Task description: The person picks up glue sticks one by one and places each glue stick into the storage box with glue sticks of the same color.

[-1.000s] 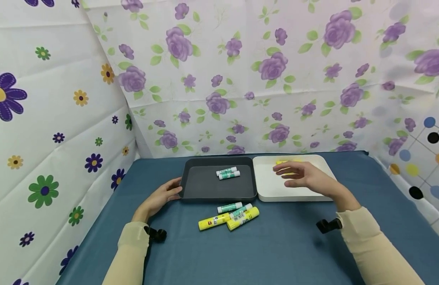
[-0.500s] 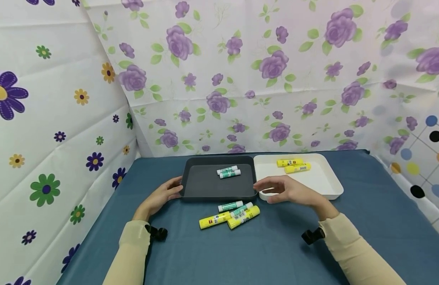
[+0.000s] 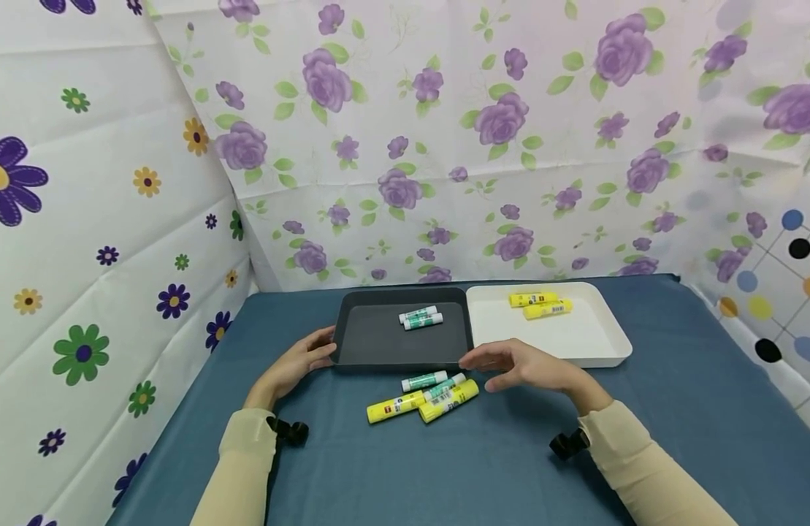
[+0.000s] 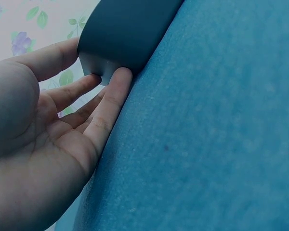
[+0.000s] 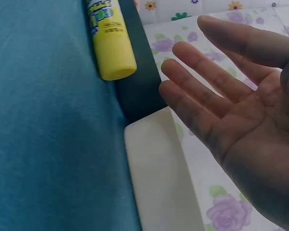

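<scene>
My left hand [image 3: 298, 367] rests with extended fingers against the left end of a dark grey tray [image 3: 388, 356]; in the left wrist view the fingertips touch its outer wall [image 4: 130, 36]. My right hand [image 3: 526, 367] hovers palm-down in front of where the two trays meet, fingers loosely bent and holding nothing. Just left of it, on the cloth, lie a yellow glue stick [image 3: 448, 402], another yellow glue stick [image 3: 394, 408], a green-and-white glue stick [image 3: 424, 381] and a second green one [image 3: 445, 388], bunched together. One yellow glue stick [image 5: 114, 48] shows in the right wrist view.
Two green-and-white glue sticks [image 3: 423, 321] lie in the grey tray. Beside it, a white tray [image 3: 595, 342] holds two yellow glue sticks [image 3: 548, 309]. A blue cloth [image 3: 444, 475] covers the table, and flowered sheets [image 3: 405, 146] hang behind and at the sides.
My right hand has moved from over the white tray leftward and toward me, near the loose glue sticks, uncovering the yellow ones in that tray. My left hand stays at the grey tray.
</scene>
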Available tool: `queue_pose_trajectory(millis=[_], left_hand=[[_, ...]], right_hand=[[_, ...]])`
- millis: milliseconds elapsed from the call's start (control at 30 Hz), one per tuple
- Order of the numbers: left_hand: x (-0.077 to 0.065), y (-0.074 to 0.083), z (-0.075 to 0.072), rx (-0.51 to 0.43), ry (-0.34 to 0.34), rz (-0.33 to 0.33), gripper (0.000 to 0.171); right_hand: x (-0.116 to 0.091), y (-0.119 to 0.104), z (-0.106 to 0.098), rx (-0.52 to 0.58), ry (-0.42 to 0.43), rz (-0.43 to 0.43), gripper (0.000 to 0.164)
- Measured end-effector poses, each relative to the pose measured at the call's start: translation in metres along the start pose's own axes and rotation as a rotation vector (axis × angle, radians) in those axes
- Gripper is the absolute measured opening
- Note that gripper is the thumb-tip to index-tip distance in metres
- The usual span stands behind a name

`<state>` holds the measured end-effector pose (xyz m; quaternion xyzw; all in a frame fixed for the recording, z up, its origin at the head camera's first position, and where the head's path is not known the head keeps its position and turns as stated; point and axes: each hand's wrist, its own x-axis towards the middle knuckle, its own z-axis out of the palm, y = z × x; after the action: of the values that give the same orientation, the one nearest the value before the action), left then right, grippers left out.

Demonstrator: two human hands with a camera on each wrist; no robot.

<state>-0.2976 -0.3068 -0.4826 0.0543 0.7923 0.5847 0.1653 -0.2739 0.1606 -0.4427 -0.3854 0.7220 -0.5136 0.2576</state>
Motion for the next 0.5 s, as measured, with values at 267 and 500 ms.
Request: queue_pose_trajectory(millis=[267,500], left_hand=[[-0.0005,-0.002,-0.0005,0.003,-0.011,0.005,0.068],[0.0024,-0.002,-0.0002,0.015,-0.004,-0.009,0.07]], right_hand=[[0.002,0.0076,0.0053,-0.002,-0.045,0.0,0.052],[0.0022,0.0097,0.0074,-0.013,-0.059,0.008,0.051]])
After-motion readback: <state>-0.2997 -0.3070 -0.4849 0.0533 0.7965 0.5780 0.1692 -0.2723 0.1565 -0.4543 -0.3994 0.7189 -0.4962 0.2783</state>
